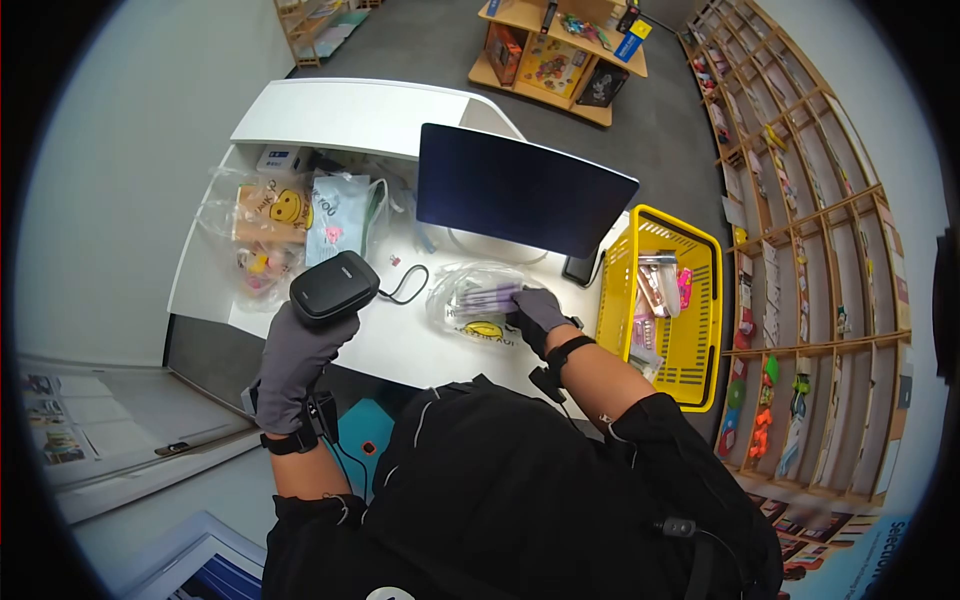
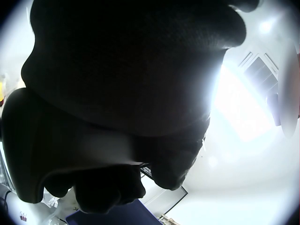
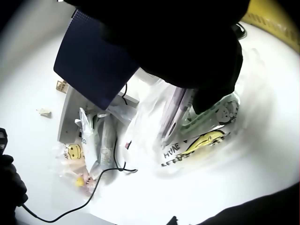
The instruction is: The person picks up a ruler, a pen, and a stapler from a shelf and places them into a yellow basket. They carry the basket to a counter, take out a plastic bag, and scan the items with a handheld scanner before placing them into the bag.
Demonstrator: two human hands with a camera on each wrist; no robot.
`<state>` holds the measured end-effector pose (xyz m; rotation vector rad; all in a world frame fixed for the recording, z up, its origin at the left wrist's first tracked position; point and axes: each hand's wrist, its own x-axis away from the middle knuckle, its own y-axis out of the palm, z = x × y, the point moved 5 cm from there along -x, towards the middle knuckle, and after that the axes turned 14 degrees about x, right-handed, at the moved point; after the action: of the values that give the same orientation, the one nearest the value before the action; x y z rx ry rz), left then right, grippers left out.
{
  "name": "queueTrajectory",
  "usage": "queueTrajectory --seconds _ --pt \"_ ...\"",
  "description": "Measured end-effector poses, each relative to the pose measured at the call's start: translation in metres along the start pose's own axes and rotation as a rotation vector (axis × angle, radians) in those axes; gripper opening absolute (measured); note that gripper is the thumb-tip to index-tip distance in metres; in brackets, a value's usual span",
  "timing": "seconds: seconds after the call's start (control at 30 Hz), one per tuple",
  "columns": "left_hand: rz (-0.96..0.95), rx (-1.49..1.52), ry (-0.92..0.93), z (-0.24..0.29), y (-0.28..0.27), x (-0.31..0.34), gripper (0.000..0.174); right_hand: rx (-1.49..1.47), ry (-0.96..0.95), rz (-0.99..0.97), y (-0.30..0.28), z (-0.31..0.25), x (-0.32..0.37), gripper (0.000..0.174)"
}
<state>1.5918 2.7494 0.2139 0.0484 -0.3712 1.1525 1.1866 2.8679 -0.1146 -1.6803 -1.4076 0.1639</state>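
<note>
My gloved left hand [image 1: 305, 355] grips a black corded barcode scanner [image 1: 336, 287], held up over the left front of the white counter. In the left wrist view this hand [image 2: 126, 65] is mostly a dark silhouette. Farther right, my gloved right hand [image 1: 540, 312] pinches a slim purple package [image 1: 486, 299] at the mouth of a clear plastic bag [image 1: 440, 312] with a yellow smiley print. In the right wrist view the purple package [image 3: 172, 115] stands tilted beside a green cartoon-printed item [image 3: 211, 116] in the bag. The right fingertips are partly hidden in shadow there.
A dark monitor [image 1: 520, 190] stands behind the bag. Filled smiley bags [image 1: 270, 215] and a pale blue package [image 1: 338, 215] lie at the counter's left. At right is a yellow basket [image 1: 700, 330] with several packaged goods. A phone-like black device [image 1: 580, 268] lies beside it.
</note>
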Motion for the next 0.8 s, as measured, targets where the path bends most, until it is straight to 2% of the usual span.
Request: queueTrajectory --seconds 0.03,0.07,0.17,0.2,0.3,0.37,0.4,0.47,0.5,0.63,0.8 --pt "0.001 0.009 0.004 0.000 -0.003 0.000 0.033 0.354 -0.154 -0.039 0.020 0.021 -0.016 0.037" --pt "-0.002 0.009 0.005 0.001 -0.004 0.001 0.033 0.353 -0.152 -0.037 0.013 0.013 -0.009 0.037" --pt "0.059 0.003 0.036 0.006 -0.005 0.004 0.025 0.776 -0.290 -0.228 -0.023 -0.040 0.034 0.034" --pt "0.056 0.003 0.037 0.008 -0.003 0.006 0.025 0.776 -0.287 -0.226 -0.023 -0.040 0.031 0.034" --pt "0.034 -0.024 0.000 0.010 0.013 -0.008 0.023 -0.119 0.239 0.016 -0.039 -0.010 0.021 0.042" --pt "0.011 -0.019 -0.026 0.009 0.018 -0.014 0.023 0.063 -0.082 0.403 -0.087 -0.063 0.059 0.054" --pt "0.010 -0.013 -0.057 0.006 0.019 -0.018 0.025 0.064 -0.063 0.417 -0.116 -0.086 0.084 0.054" --pt "-0.005 -0.010 -0.085 0.004 0.023 -0.024 0.027 -0.183 -0.107 0.283 -0.168 -0.127 0.123 0.054" --pt "-0.005 -0.004 -0.061 0.004 0.026 -0.027 0.025 -0.227 -0.130 0.346 -0.189 -0.127 0.133 0.052" --pt "-0.007 0.002 -0.019 0.004 0.027 -0.033 0.023 -0.362 -0.123 0.566 -0.265 -0.089 0.163 0.042" --pt "0.005 -0.031 0.004 -0.006 0.014 -0.039 0.025 -0.246 0.041 0.759 -0.309 0.038 0.161 0.040"
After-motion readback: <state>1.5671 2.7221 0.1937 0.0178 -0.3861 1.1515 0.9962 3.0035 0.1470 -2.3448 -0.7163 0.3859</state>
